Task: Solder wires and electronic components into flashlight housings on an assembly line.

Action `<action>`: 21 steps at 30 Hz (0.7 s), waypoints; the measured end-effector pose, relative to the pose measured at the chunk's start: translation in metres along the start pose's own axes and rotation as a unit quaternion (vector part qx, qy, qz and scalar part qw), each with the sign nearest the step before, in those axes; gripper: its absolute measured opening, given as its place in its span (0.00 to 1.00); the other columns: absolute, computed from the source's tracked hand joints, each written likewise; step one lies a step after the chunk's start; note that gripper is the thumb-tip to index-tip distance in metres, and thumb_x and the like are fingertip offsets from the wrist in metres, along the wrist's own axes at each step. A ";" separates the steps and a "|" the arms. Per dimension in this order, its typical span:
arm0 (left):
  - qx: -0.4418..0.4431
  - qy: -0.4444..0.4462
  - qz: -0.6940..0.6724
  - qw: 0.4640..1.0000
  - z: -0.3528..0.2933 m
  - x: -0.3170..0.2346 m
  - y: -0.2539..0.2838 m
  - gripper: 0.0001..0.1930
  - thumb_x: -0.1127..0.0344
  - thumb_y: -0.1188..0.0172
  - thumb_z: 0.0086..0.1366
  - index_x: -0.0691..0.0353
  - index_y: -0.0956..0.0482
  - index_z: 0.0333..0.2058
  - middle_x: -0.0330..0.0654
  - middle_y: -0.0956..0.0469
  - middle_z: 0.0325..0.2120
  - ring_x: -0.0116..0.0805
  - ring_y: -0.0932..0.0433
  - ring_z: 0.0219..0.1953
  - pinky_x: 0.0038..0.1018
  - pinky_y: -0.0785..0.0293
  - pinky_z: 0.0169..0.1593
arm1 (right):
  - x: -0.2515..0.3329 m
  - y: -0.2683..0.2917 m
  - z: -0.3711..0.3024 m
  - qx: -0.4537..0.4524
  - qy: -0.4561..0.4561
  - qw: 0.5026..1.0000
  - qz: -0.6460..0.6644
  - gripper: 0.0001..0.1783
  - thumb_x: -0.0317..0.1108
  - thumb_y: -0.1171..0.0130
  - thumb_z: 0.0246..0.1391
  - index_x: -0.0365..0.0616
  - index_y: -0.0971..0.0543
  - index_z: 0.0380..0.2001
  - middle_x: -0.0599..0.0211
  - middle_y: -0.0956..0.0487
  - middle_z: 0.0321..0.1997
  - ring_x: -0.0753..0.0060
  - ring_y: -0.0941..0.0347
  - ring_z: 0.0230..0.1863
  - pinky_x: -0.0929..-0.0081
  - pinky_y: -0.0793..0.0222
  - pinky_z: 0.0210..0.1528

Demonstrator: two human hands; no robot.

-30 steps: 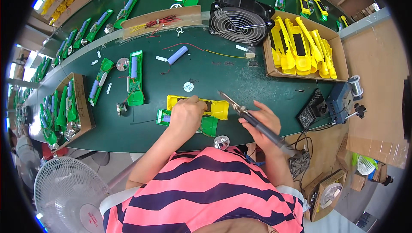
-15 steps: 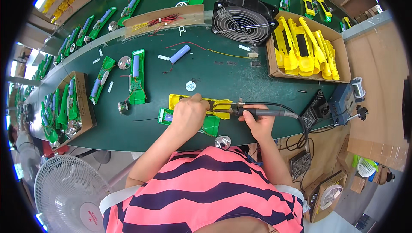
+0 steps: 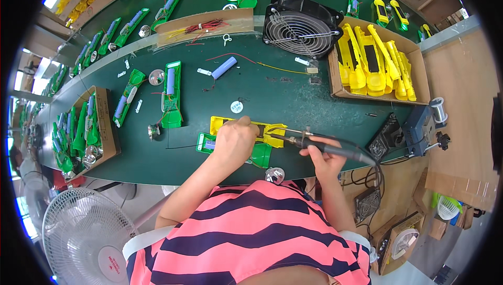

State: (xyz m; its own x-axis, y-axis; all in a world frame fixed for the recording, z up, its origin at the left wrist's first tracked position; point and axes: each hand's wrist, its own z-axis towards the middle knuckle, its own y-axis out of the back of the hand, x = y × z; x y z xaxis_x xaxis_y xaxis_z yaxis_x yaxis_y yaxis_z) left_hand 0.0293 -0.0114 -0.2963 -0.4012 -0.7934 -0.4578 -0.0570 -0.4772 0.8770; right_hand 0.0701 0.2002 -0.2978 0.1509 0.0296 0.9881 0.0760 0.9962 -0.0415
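Note:
My left hand is closed over a yellow plastic half-shell lying crosswise near the table's front edge; its fingertips are hidden, so what they pinch does not show. Just below the shell, partly under that hand, lies a green flashlight housing with a purple battery cell. A round reflector sits by the housing at the table edge. In my right hand is a soldering iron, held like a pen. Its metal end points left toward the shell's right end; whether it touches cannot be told.
A box of yellow shells and a black fan stand far right. The soldering station and solder spool are at right. Left stands a box of green housings. A loose battery and wires lie mid-table.
My right hand has drawn the soldering iron a little to the right, and the iron now slants more. My left hand stays over the yellow shell. The whole view has shifted slightly.

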 end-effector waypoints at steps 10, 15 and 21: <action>0.000 -0.015 0.043 0.999 -0.005 -0.004 0.006 0.02 0.71 0.45 0.42 0.58 0.24 0.18 0.42 0.30 0.19 0.37 0.26 0.24 0.29 0.31 0.28 | -0.001 -0.049 -0.020 0.198 0.056 0.928 -0.312 0.49 0.35 0.28 0.28 0.39 0.49 0.51 0.60 0.31 0.52 0.56 0.47 0.61 0.63 0.62 0.63; 0.002 0.003 0.044 0.999 -0.008 0.000 0.002 0.02 0.71 0.44 0.42 0.60 0.24 0.19 0.42 0.30 0.20 0.39 0.26 0.24 0.30 0.31 0.28 | 0.000 -0.053 -0.017 0.216 0.066 0.908 -0.353 0.48 0.34 0.29 0.25 0.40 0.46 0.51 0.56 0.31 0.50 0.49 0.44 0.57 0.61 0.53 0.60; -0.021 -0.059 0.019 0.998 -0.006 -0.003 0.027 0.03 0.67 0.44 0.45 0.58 0.26 0.19 0.39 0.31 0.18 0.37 0.30 0.21 0.30 0.32 0.26 | 0.001 -0.054 -0.017 0.179 0.009 0.911 -0.371 0.44 0.36 0.30 0.27 0.42 0.42 0.50 0.49 0.35 0.51 0.42 0.45 0.57 0.63 0.45 0.57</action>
State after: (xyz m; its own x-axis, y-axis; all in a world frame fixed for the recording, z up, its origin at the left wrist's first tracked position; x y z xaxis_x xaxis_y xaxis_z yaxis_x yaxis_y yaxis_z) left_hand 0.0344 -0.0243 -0.2721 -0.5065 -0.7625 -0.4025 -0.0033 -0.4651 0.8853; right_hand 0.0830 0.1453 -0.2974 0.2051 -0.6610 0.7218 -0.1630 0.7041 0.6911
